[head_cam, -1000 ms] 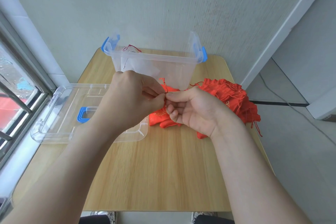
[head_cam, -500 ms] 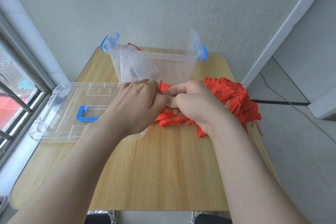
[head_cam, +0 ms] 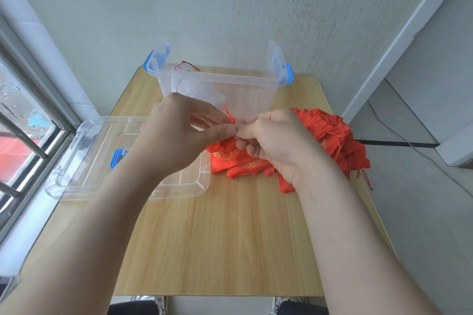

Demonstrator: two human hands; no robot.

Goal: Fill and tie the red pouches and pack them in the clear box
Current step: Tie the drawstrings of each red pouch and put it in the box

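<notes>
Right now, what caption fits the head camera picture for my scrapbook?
Left hand and right hand pinch the drawstring of a red pouch over the table, clear box behind, pouch pile beside.

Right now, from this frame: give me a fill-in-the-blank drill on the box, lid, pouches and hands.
1. The clear box has latches coloured ___.
2. Its lid lies flat on the table, on the person's ___ side.
3. The pile of spare pouches lies on the person's ___ side.
4. The left hand and right hand together pinch a ___ pouch.

Missing words: blue; left; right; red.
</notes>
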